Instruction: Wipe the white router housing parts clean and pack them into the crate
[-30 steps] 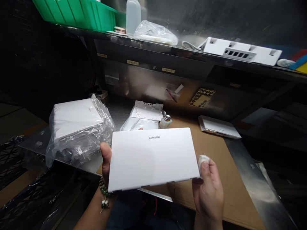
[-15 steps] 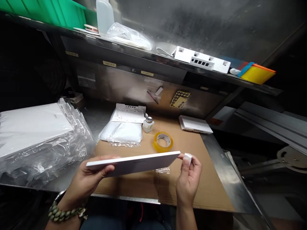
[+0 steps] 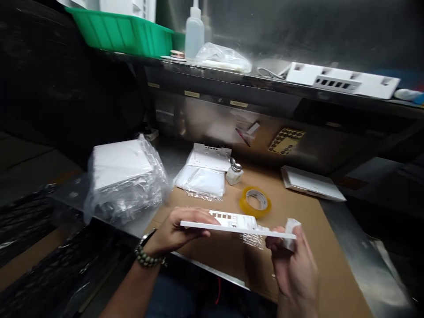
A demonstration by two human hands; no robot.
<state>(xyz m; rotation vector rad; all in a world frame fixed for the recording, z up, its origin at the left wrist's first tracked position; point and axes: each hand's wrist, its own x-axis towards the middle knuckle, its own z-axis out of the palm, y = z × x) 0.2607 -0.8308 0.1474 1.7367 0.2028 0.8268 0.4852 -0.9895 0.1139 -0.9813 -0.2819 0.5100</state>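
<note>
My left hand grips the left end of a white plastic device cover, thumb below and fingers over the top. The cover is held nearly edge-on above the cardboard, and a row of square port openings shows along its far side. At its right end, my right hand is closed on a small folded white wipe, which touches the cover's corner. Beyond the cover lies a roll of yellow tape. A small jar with a metal cap stands behind that.
Bagged white covers are stacked at the left. Flat plastic bags and a white perforated panel lie at the back. Another white device rests at the back right. Overhead, a shelf carries a green bin and a squeeze bottle.
The cover has tilted, so its inner side with the ports shows. My right hand has brought the wipe against the cover's right end. The camera view has swung left.
</note>
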